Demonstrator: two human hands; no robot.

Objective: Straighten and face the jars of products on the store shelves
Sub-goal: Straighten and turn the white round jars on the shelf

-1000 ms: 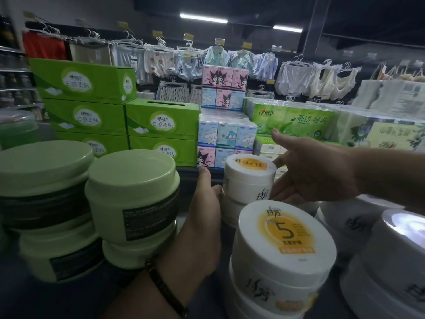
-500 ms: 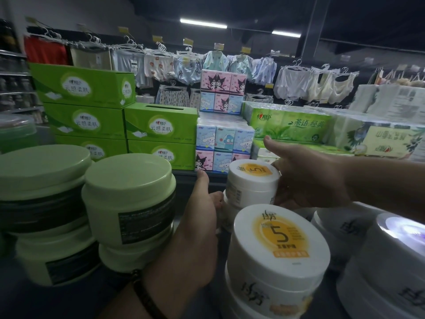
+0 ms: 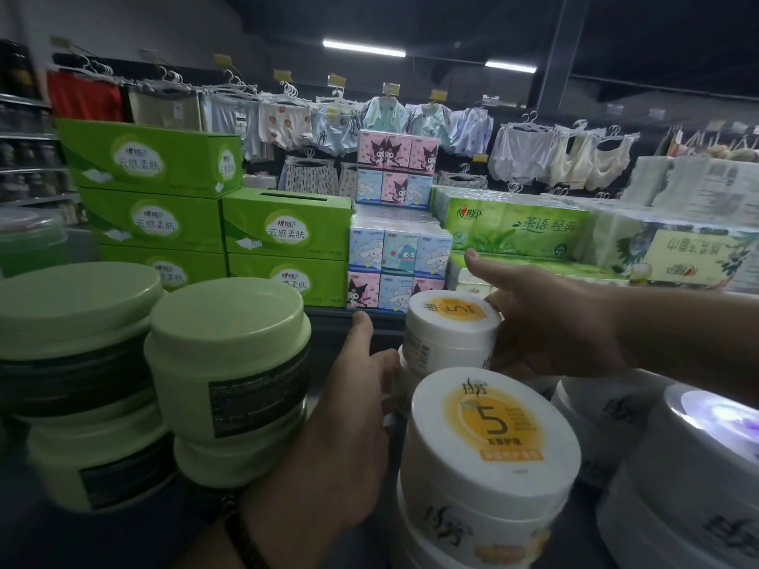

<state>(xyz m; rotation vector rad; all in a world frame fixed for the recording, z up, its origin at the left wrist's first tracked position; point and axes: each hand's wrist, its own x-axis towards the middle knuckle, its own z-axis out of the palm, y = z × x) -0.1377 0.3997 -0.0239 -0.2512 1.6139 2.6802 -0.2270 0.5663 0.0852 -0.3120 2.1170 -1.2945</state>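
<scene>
A white jar with an orange "5" lid [image 3: 449,330] stands on top of another white jar at the back of the middle row. My right hand [image 3: 546,322] grips its right side, thumb pointing up. My left hand [image 3: 353,412] holds the white jar below it [image 3: 404,384], mostly hidden. The top jar's front shows small print, not the logo. Nearer me is a stack of two white jars [image 3: 488,453] with the orange lid label facing up. Green jars [image 3: 226,359] stand stacked in pairs on the left.
More white jars [image 3: 698,466] fill the right side. Behind the shelf are green tissue boxes [image 3: 283,232], cartoon tissue packs [image 3: 398,248], green paper packs [image 3: 513,227], and clothing on hangers [image 3: 287,125] further back.
The top white jar has been turned: its lid label rotated and the logo side swung away to the right. My right hand closed onto the jar, and both hands stayed at the back stack.
</scene>
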